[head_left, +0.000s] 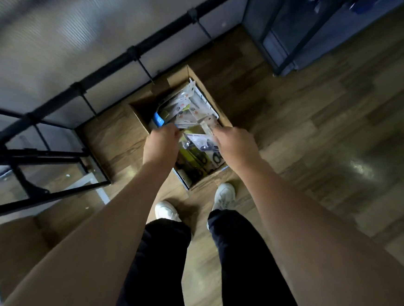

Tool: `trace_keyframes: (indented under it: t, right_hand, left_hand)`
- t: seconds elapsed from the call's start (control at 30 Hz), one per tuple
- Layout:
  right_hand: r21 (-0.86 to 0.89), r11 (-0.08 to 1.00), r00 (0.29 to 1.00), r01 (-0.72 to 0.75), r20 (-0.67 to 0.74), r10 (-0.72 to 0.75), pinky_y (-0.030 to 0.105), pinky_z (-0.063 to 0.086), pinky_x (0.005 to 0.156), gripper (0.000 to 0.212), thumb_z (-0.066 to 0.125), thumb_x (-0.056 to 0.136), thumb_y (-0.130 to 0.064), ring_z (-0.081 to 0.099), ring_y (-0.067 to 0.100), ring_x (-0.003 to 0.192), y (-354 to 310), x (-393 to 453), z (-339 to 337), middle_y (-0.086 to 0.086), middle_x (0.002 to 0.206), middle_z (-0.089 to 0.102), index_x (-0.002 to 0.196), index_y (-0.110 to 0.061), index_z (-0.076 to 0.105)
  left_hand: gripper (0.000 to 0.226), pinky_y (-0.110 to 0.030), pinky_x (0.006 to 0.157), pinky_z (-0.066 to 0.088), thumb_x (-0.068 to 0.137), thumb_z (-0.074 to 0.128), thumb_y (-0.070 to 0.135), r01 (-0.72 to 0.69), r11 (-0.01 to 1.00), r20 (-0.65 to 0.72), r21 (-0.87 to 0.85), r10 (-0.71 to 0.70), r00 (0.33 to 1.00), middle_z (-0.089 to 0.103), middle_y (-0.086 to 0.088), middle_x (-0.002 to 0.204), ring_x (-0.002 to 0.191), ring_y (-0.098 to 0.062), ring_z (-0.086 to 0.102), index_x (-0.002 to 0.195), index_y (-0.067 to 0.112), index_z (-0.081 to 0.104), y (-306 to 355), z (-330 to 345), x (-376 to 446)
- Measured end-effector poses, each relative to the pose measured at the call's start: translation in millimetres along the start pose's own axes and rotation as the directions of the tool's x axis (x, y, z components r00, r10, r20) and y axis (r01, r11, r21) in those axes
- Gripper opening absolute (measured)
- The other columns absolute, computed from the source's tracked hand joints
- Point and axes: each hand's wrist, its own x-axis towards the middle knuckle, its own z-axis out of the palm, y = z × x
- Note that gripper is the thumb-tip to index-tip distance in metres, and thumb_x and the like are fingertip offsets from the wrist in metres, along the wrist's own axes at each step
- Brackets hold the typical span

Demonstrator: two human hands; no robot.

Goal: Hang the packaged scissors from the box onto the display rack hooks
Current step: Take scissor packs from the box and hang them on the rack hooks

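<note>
Box: an open cardboard box stood on the wood-pattern floor, just in front of the person's white shoes.
Packaged scissors: many clear blister packs lay piled inside the box, overlapping at angles; a blue-edged pack stood near the box's left wall.
Left hand: the left hand reached down into the box with its fingers curled, seemingly pinching the edge of a pack; blur hid the exact contact.
Right hand: the right hand reached in from the other side, fingers curled round the top edge of a clear pack in the pile.
Display rack: a black metal rack with short bare hooks stood just beside the box, against a pale ribbed panel.
Person: dark trousers and both bare forearms filled the lower view.
Background: a dark shelving unit stood well apart, beyond the box.
</note>
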Motion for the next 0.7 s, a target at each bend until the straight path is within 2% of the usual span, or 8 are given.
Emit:
trace_keyframes:
  t: [0.1, 0.2, 0.33, 0.47, 0.57, 0.7]
  right_hand:
    - [0.096, 0.995, 0.99, -0.014, -0.141, 0.028, 0.03, 0.033, 0.059, 0.016, 0.05, 0.094, -0.01, 0.064, 0.035, 0.081, -21.2, -26.3, -51.9, 0.014, 0.088, 0.067, 0.104, -0.006, 0.061]
    - [0.139, 0.99, 0.973, -0.007, -0.227, 0.039, 0.029, 0.03, 0.06, 0.015, 0.048, 0.096, -0.015, 0.063, 0.034, 0.086, -40.3, -49.7, -108.4, 0.013, 0.093, 0.066, 0.099, -0.006, 0.059]
    - [0.186, 0.982, 0.938, 0.026, -0.346, 0.04, 0.03, 0.028, 0.061, 0.015, 0.049, 0.095, -0.019, 0.06, 0.032, 0.087, -63.0, -68.8, -171.9, 0.011, 0.093, 0.065, 0.094, -0.007, 0.058]
    - [0.254, 0.96, 0.85, 0.114, -0.526, 0.039, 0.028, 0.032, 0.057, 0.015, 0.056, 0.092, -0.018, 0.06, 0.03, 0.075, -87.4, -84.5, -221.7, 0.01, 0.083, 0.066, 0.086, -0.005, 0.06]
    - [0.272, 0.942, 0.796, 0.198, -0.605, 0.007, 0.03, 0.038, 0.057, 0.017, 0.056, 0.092, -0.02, 0.06, 0.027, 0.075, -105.2, -92.5, -254.3, 0.009, 0.085, 0.066, 0.091, -0.005, 0.062]
    - [0.293, 0.906, 0.73, 0.305, -0.683, -0.025, 0.026, 0.036, 0.06, 0.015, 0.056, 0.093, -0.021, 0.061, 0.023, 0.078, -130.9, -99.2, -294.0, 0.007, 0.088, 0.066, 0.095, -0.006, 0.062]
  left_hand:
    - [0.017, -0.029, 0.065, 0.037, 0.091, 0.054, 0.009, -0.1, 0.993, -0.154, -0.063, 0.089, 0.984, 0.068, -0.019, 0.093, 0.084, -0.034, 0.062, 0.096, 0.001, 0.068, 28.4, -51.7, -26.6]
    - [0.022, -0.028, 0.069, 0.04, 0.088, 0.052, 0.002, -0.183, 0.98, -0.253, -0.083, 0.157, 0.955, 0.069, -0.017, 0.097, 0.088, -0.033, 0.063, 0.101, 0.002, 0.069, 52.8, -102.9, -51.2]
    - [0.021, -0.03, 0.07, 0.043, 0.085, 0.054, 0.003, -0.256, 0.961, -0.41, -0.102, 0.194, 0.891, 0.071, -0.016, 0.094, 0.084, -0.033, 0.064, 0.097, 0.003, 0.071, 77.8, -165.1, -83.5]
    - [0.021, -0.034, 0.07, 0.049, 0.085, 0.055, 0.007, -0.301, 0.946, -0.525, -0.119, 0.198, 0.828, 0.071, -0.013, 0.094, 0.082, -0.033, 0.064, 0.099, 0.007, 0.071, 100.8, -223.6, -111.6]
    - [0.02, -0.036, 0.073, 0.051, 0.087, 0.057, 0.011, -0.316, 0.931, -0.577, -0.181, 0.16, 0.801, 0.071, -0.01, 0.094, 0.084, -0.028, 0.064, 0.101, 0.011, 0.071, 114.6, -266.6, -129.6]
    - [0.021, -0.032, 0.071, 0.052, 0.085, 0.059, 0.007, -0.416, 0.882, -0.683, -0.222, 0.164, 0.712, 0.071, -0.008, 0.089, 0.081, -0.024, 0.065, 0.101, 0.009, 0.072, 124.5, -314.8, -158.3]
